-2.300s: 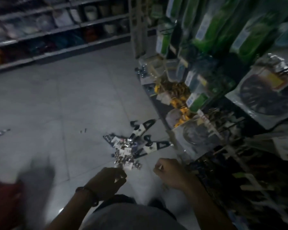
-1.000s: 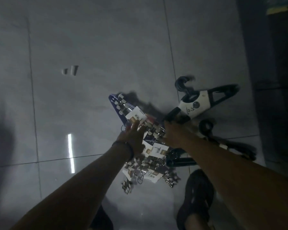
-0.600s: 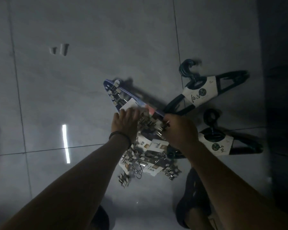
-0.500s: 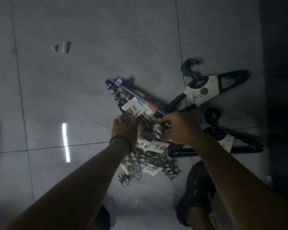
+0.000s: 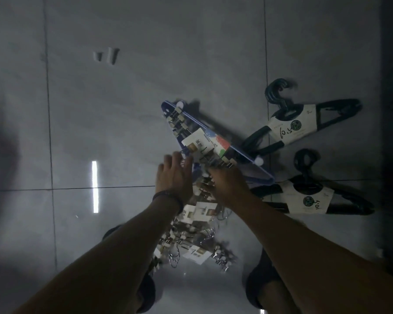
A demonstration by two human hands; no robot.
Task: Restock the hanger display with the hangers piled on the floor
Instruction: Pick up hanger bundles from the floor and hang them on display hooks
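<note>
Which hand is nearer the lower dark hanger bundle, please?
Right. The right hand is just left of the lower dark hanger bundle; the left hand sits farther left, past the right hand.

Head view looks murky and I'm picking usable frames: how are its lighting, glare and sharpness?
Head view: dim overall, the right edge nearly black; a bright glare streak reflects off the glossy floor; the left hand and right hand are softly motion-blurred over the hanger pile; the white labels on the dark hangers read as shapes only.
</note>
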